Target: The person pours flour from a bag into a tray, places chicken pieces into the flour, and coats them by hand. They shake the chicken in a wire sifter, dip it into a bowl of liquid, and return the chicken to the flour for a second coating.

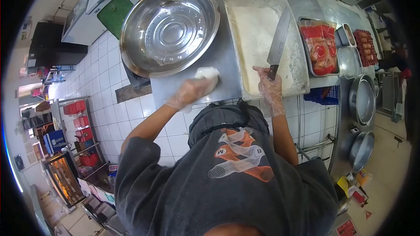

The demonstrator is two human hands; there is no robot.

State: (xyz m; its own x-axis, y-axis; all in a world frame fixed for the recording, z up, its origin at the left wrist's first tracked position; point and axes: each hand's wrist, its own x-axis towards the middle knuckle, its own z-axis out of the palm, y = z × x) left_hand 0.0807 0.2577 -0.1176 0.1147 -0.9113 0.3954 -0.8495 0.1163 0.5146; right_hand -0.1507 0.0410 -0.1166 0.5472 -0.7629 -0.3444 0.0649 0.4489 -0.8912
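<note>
My left hand (pixel 194 91), in a clear plastic glove, is closed over a white cloth-like wad (pixel 206 73) on the bare metal tabletop, just below the big steel basin (pixel 192 61). The wad is slightly blurred and partly covered by my fingers. My right hand (pixel 271 86), also gloved, grips the dark handle of a large kitchen knife (pixel 279 39). Its broad blade points away from me, over a rectangular tray (pixel 239 52) dusted with white powder. That hand is at the tray's near side.
Right of the tray lie a red-and-clear bag of food (pixel 321 48), a small metal container (pixel 346 35) and a carton of eggs (pixel 366 46). Steel bowls (pixel 362 148) stand farther right. A green lid-like panel (pixel 114 15) is behind the basin. Red bins (pixel 81 122) fill a rack at left.
</note>
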